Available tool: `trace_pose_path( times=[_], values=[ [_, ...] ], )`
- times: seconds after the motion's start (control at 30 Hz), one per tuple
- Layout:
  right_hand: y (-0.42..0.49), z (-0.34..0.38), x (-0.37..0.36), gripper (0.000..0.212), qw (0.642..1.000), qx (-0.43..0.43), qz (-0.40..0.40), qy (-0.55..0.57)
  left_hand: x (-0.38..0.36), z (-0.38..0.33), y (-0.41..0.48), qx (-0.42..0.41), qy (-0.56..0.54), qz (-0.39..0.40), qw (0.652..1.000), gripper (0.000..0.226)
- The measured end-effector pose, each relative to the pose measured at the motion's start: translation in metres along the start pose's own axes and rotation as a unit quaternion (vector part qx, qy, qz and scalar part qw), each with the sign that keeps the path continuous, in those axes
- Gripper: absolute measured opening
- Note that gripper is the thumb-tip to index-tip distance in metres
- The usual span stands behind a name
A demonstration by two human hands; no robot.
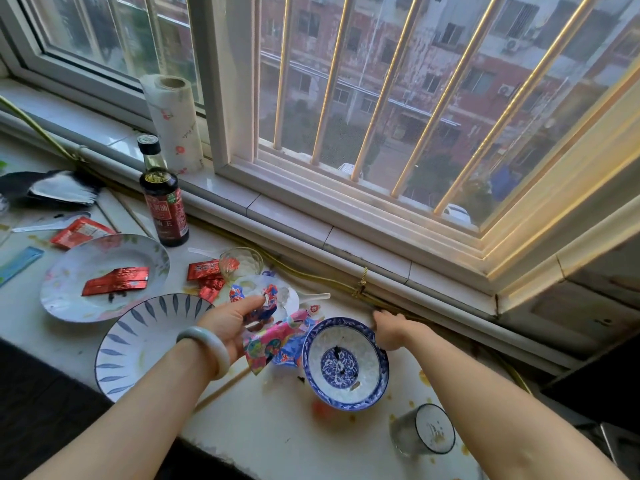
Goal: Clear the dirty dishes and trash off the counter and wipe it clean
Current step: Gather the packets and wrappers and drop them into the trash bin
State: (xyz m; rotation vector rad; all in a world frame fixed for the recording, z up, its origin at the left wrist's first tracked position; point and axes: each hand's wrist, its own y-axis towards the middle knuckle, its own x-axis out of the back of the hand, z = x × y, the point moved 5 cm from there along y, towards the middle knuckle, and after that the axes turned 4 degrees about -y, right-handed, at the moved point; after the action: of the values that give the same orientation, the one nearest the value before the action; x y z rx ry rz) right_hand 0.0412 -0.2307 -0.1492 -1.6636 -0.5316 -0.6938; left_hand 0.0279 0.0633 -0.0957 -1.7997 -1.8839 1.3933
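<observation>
Behind bowl, spoon, handle rightward.

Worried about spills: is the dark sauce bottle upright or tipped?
Upright: the dark sauce bottle stands on its base by the window ledge, black cap on top.

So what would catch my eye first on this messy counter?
Probably the blue-patterned bowl, tilted near the middle, its rim held by the right hand. Beside it the left hand holds bright crumpled wrappers. A dark sauce bottle stands behind, near the window.
</observation>
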Motion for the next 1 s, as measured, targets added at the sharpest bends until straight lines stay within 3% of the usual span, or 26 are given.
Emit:
trace_pose_path(
  times=[0.27, 0.47, 0.63, 0.9, 1.0],
  values=[
    [0.012, -0.011, -0.001, 0.075, 1.000, 0.000, -0.026, 0.014, -0.005, 0.001, 0.004, 0.004, 0.004, -0.003, 1.000, 0.011],
    [0.012, -0.019, -0.002, 0.057, 0.999, 0.003, -0.036, 0.012, -0.010, 0.003, 0.005, 0.007, 0.003, 0.000, 1.000, 0.010],
    [0.015, -0.024, -0.009, 0.019, 0.997, -0.023, -0.062, 0.041, -0.006, 0.004, 0.008, 0.009, 0.005, -0.001, 1.000, 0.011],
    [0.016, -0.025, -0.005, 0.021, 0.978, -0.056, -0.189, 0.065, 0.011, -0.003, 0.012, 0.006, -0.005, -0.016, 1.000, 0.014],
    [0.011, -0.027, 0.002, 0.011, 0.968, -0.052, -0.230, 0.080, 0.019, -0.008, 0.012, -0.002, -0.011, -0.024, 1.000, 0.016]
  ],
)
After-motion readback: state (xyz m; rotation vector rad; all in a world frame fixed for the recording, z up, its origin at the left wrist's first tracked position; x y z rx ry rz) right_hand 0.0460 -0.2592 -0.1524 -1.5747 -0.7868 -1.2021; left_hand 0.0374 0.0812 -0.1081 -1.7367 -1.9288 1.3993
